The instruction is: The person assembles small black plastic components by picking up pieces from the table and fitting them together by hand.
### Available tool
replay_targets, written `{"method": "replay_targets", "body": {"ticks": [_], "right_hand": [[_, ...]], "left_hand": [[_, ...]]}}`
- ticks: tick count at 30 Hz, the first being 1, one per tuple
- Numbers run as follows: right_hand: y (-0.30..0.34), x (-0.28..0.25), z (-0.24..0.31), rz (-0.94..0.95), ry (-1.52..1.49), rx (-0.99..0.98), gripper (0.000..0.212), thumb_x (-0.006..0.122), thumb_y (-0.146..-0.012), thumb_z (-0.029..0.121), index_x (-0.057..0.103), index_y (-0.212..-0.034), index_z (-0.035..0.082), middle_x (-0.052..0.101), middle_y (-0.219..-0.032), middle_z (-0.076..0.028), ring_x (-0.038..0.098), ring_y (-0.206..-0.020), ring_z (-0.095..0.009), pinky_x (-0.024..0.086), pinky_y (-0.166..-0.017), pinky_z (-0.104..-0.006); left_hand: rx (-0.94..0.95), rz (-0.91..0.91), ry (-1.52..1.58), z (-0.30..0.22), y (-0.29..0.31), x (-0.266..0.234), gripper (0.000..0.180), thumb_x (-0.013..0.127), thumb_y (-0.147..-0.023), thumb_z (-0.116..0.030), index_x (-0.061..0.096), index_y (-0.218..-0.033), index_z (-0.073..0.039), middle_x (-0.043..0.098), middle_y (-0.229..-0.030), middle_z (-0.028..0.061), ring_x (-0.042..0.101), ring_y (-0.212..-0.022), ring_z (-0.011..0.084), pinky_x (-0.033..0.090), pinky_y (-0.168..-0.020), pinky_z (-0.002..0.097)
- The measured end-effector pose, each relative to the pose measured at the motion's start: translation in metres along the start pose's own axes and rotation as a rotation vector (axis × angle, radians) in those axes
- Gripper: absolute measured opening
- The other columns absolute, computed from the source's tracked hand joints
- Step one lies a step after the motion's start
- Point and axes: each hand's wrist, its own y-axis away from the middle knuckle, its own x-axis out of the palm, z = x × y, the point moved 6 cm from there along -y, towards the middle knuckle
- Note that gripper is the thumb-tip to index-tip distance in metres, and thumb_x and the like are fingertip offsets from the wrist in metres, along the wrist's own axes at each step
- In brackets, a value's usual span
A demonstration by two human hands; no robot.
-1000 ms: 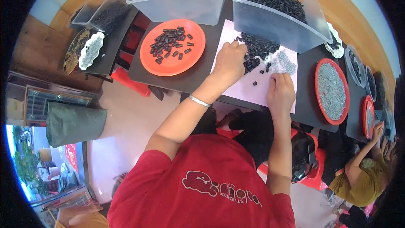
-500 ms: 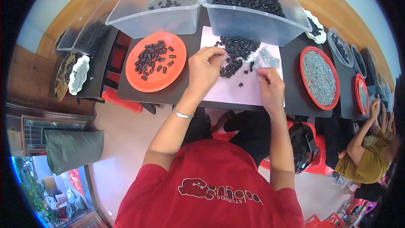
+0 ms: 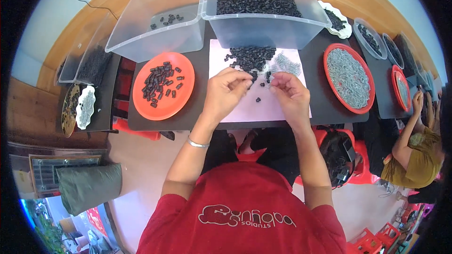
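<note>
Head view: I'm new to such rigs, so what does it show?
No machine here: a person works bare-handed, filmed from above by a fisheye camera worn on the head, which bends straight edges. On the dark table lies a pink sheet with a pile of small black pieces and silvery metal pieces. To its left is an orange plate of black pieces; to its right, a red tray of metal pieces; behind, two clear bins. Over the sheet, the left hand and right hand nearly meet; anything held is too small to tell.
</note>
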Motion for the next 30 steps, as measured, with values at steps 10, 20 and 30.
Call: {"method": "replay_targets", "body": {"ticks": [10,20,30], "right_hand": [[0.003,0.011,0.007,0.043,-0.110,-0.030,0.027,0.065,-0.081,-0.005,0.061,-0.107,0.001,0.062,-0.095,-0.004,0.058,-0.087,-0.010,0.048,-0.080,-0.0241],[0.007,0.004,0.011,0.019,0.182,-0.079,0.012,0.063,-0.081,-0.003,0.063,-0.093,0.000,0.062,-0.085,-0.006,0.058,-0.080,-0.013,0.047,-0.072,-0.0262],[0.015,-0.032,0.014,-0.200,0.408,-0.175,0.008,0.062,-0.083,-0.002,0.063,-0.091,-0.002,0.061,-0.085,-0.001,0.054,-0.075,-0.006,0.044,-0.068,-0.0200]], "left_hand": [[-0.055,0.090,0.123,-0.004,0.009,0.023,0.008,0.068,-0.080,0.002,0.066,-0.087,0.003,0.057,-0.079,0.0028,0.059,-0.062,0.0070,0.049,-0.056,0.0201],[-0.050,0.090,0.169,0.002,0.006,0.033,0.002,0.062,-0.082,0.004,0.063,-0.083,0.002,0.056,-0.080,0.0036,0.059,-0.062,0.0085,0.050,-0.055,0.0226],[0.363,0.033,-0.527,-0.013,0.000,0.058,0.014,0.067,-0.070,0.003,0.068,-0.084,0.000,0.061,-0.076,0.0127,0.061,-0.065,0.0284,0.049,-0.061,0.0327]]}}
